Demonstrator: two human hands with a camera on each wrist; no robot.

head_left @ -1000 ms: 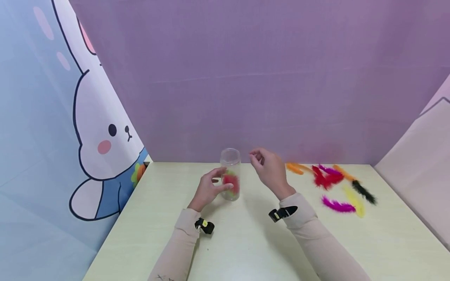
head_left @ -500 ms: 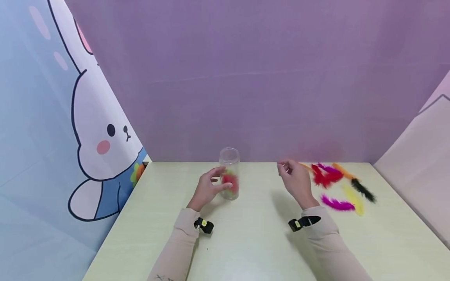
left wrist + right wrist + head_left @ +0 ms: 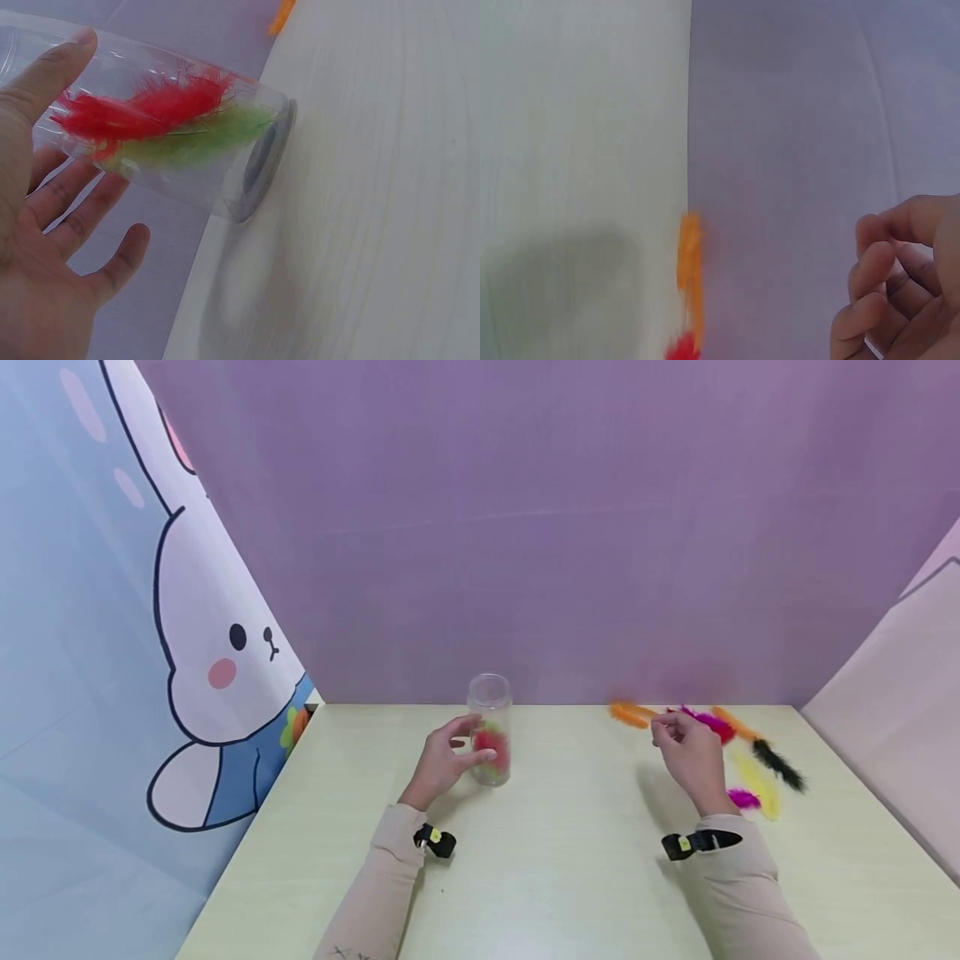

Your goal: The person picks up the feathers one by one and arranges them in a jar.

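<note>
A clear jar [image 3: 490,695] stands upright on the table [image 3: 540,860], with a red feather [image 3: 150,114] and a light green feather [image 3: 199,141] inside. My left hand [image 3: 442,762] holds it from the left side, thumb on the near side and fingers round the far side. Above the table's right part hovers my right hand [image 3: 693,764], fingers loosely curled with nothing between them. Just past its fingertips lies an orange feather [image 3: 632,714]. The right hand and wrist partly cover a magenta feather [image 3: 744,798] and the red feathers.
Right of my right hand lie another magenta feather [image 3: 705,720], a second orange feather [image 3: 731,722], a black feather [image 3: 778,767] and a yellow feather [image 3: 759,781]. A purple cloth [image 3: 525,568] rises behind the table's back edge. A rabbit-printed cloth [image 3: 202,652] hangs at the left.
My right hand has moved right, from beside the jar's mouth to over the feathers. The left hand and the jar have stayed in place.
</note>
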